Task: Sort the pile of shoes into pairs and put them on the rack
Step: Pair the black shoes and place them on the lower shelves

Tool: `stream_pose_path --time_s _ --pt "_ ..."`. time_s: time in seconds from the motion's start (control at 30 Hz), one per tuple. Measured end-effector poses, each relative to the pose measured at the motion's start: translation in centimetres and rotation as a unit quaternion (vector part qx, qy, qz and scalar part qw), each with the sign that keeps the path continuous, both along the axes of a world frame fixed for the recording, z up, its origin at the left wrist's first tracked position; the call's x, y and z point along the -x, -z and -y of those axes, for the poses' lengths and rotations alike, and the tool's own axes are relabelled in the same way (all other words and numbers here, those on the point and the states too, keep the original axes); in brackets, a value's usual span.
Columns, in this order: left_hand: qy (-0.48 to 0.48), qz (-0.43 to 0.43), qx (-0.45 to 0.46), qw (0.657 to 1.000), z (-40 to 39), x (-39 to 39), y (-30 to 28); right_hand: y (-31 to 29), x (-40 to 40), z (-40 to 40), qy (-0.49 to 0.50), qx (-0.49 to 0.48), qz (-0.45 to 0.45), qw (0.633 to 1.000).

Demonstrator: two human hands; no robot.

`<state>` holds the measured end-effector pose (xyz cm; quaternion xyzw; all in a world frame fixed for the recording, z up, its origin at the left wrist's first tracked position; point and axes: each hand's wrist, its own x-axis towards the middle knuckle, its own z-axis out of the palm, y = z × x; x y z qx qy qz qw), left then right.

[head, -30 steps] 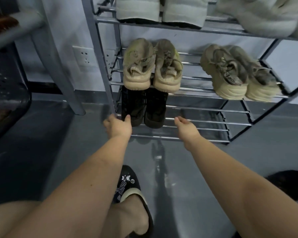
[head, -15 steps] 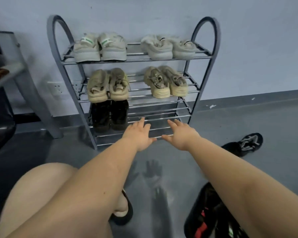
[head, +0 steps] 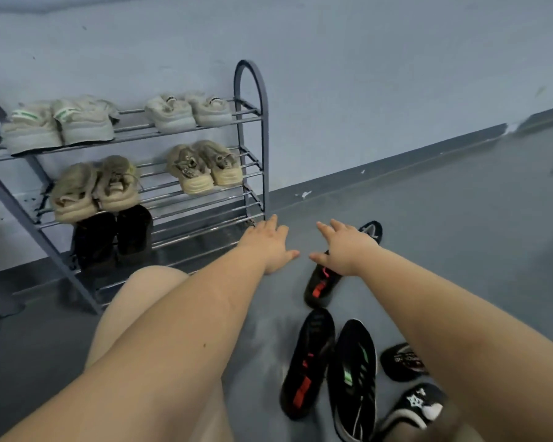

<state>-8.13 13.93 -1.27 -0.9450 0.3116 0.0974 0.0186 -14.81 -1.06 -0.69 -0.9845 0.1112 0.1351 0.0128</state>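
Both hands have swung away from the rack's bottom shelf and now reach out over the floor to its right, palms down, fingers spread, holding nothing. Her left hand [head: 270, 247] hovers just off the rack's right foot; the right hand [head: 344, 247] is above a black shoe with red accents [head: 320, 287], close over it, though I cannot tell whether it touches.

On the rack [head: 251, 90], the top shelf carries two pale pairs, the left one with green stripes [head: 56, 122], the other nearer the right end [head: 187, 111]. The middle shelf has two beige pairs [head: 93, 186] [head: 203, 167]. A dark pair [head: 112, 234] sits at the left end of the bottom shelf.

On the floor [head: 460, 234], right of the rack, lie loose black shoes: another red-marked one [head: 307, 362], a green-marked one [head: 353, 378] touching it, and several partly hidden by her forearm.
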Motion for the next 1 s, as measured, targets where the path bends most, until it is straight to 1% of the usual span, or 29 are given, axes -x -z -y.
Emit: stream_pose_path --time_s 0.2,0.47,0.8,1.0 --pt "0.052 -0.003 -0.028 0.998 5.5 1.8 1.2 1.4 3.4 4.6 0.045 -0.009 -0.012 0.999" --pt "0.083 -0.032 -0.048 0.995 10.3 2.0 4.0 4.8 5.0 9.5 0.094 -0.036 -0.033 0.994" --pt "0.072 -0.105 -0.107 0.986 9.8 0.0 10.6 11.4 3.4 11.4 0.123 -0.089 -0.09 0.984" --pt "0.051 -0.155 -0.118 0.98 9.7 -1.8 14.6 15.7 1.6 11.2 0.129 -0.124 -0.125 0.976"
